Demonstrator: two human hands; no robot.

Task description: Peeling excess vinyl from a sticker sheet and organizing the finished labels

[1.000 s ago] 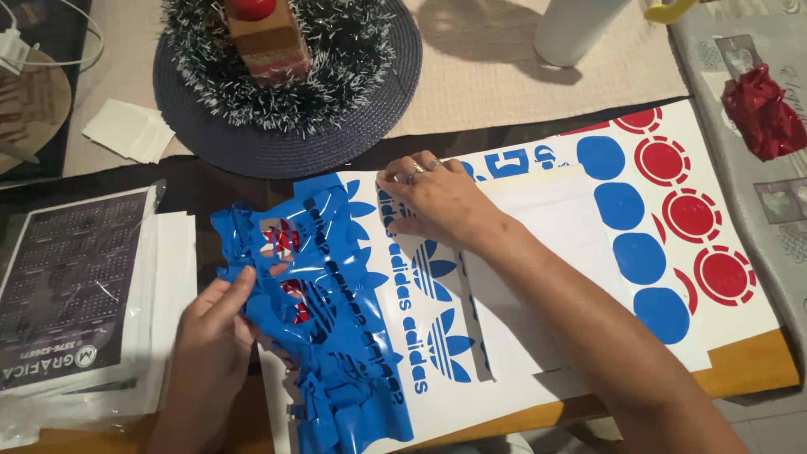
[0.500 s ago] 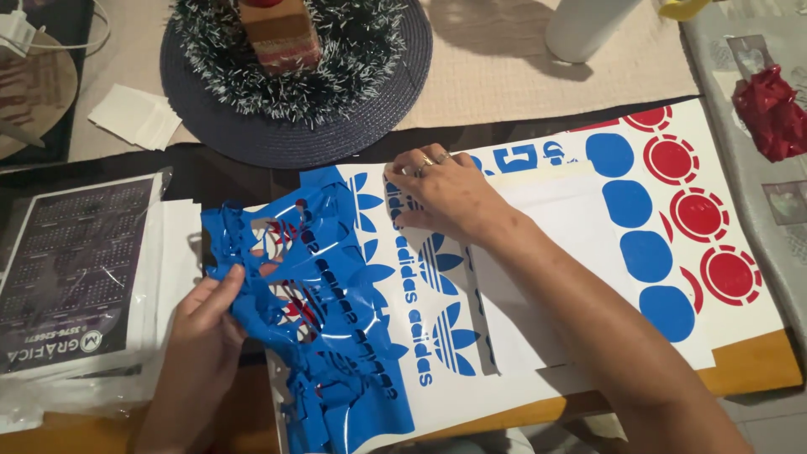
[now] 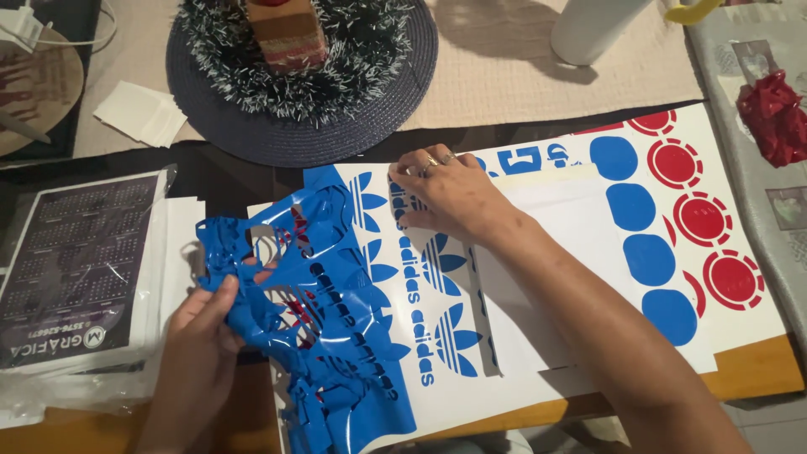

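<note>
While peeling: my left hand (image 3: 202,336) pinches the crumpled blue vinyl scrap (image 3: 311,328), fingers closed on its left edge.
Right hand (image 3: 445,193): flat, fingers spread, pressing the white backing sheet (image 3: 546,277), gripping nothing.
Scrap position: near-left, long axis running far-left to near-right.
Nearer hand: left.
Edges: dark placemat (image 3: 252,139) far; plastic-wrapped prints (image 3: 76,269) left.
Open room: near-left, table edge close.

From my feed, both hands are bare, no gloves. The right hand (image 3: 450,195) wears rings: I see at least two metallic bands on its fingers, near the knuckles. Its forearm shows no sleeve up to the frame edge. The left hand (image 3: 197,336) shows no ring, watch or sleeve.
</note>
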